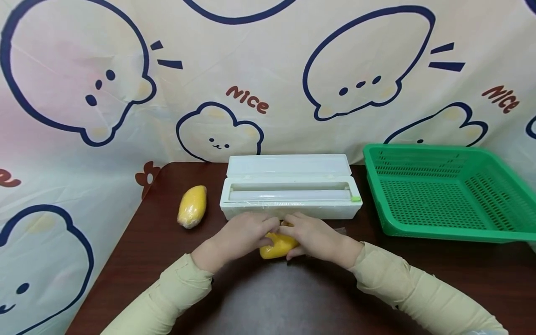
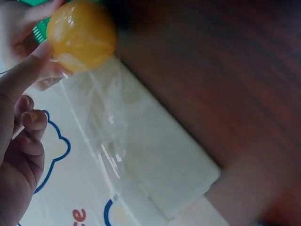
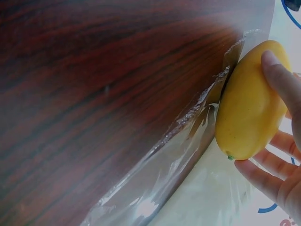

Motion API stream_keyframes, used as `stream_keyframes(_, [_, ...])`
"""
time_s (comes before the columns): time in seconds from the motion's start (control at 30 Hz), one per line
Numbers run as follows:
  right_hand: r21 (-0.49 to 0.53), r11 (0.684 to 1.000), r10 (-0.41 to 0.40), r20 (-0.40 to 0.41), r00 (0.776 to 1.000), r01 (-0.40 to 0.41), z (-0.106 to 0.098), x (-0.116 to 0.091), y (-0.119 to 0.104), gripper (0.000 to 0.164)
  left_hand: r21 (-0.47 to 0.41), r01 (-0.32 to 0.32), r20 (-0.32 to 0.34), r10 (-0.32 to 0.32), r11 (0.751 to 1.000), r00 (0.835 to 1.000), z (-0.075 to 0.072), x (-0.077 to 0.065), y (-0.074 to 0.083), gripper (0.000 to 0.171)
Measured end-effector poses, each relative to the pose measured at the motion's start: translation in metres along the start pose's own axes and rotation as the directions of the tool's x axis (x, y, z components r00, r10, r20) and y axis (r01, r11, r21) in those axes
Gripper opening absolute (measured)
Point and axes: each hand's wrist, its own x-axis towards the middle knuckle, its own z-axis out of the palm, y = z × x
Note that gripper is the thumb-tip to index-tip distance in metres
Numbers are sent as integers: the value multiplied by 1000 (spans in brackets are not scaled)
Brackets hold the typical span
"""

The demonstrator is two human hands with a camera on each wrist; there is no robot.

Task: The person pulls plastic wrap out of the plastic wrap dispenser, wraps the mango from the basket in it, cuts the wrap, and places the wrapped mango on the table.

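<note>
Both hands meet over a yellow mango [image 1: 275, 249] in front of the white cling film box. My right hand [image 1: 320, 238] holds the mango [image 3: 251, 106], thumb on its upper side and fingertips around its lower end. Clear cling film [image 3: 136, 200] lies beneath the fruit and stretches out with a crinkled edge. In the left wrist view, film [image 2: 106, 122] also covers the mango's rounded end [image 2: 82, 35]. My left hand [image 1: 247, 233] has its thumb against the fruit's side and pinches film there, other fingers curled. Parts of the mango are hidden under both hands.
The white cling film box [image 1: 289, 212] stands behind the hands with its lid raised and a roll inside. A second mango [image 1: 192, 207], wrapped in film, lies on the dark wooden table [image 1: 138, 270] to the left. A green plastic basket [image 1: 444, 231] stands at the right.
</note>
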Motion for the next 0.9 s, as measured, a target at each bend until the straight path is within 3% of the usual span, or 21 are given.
stream_keyframes(0.1, [-4,1000,4,0,1000,-4,0,-1,1,59,-43,93,8,-93,995,996,3,-5,2,32])
stream_keyframes(0.2, [-8,1000,4,-3,1000,-4,0,-1,1,57,-56,129,4,-129,990,992,6,-10,5,22])
stream_keyframes(0.37, [-6,1000,2,-5,1000,-2,1,0,2,60,-65,105,-10,-105,992,994,8,-14,8,7])
stream_keyframes(0.67, [-8,1000,0,-4,1000,0,0,0,2,58,-78,31,-60,-35,997,998,14,-20,9,16])
stream_keyframes(0.9, [36,999,-10,42,999,8,-3,1,3,61,-97,66,-28,-69,993,997,15,-23,10,22])
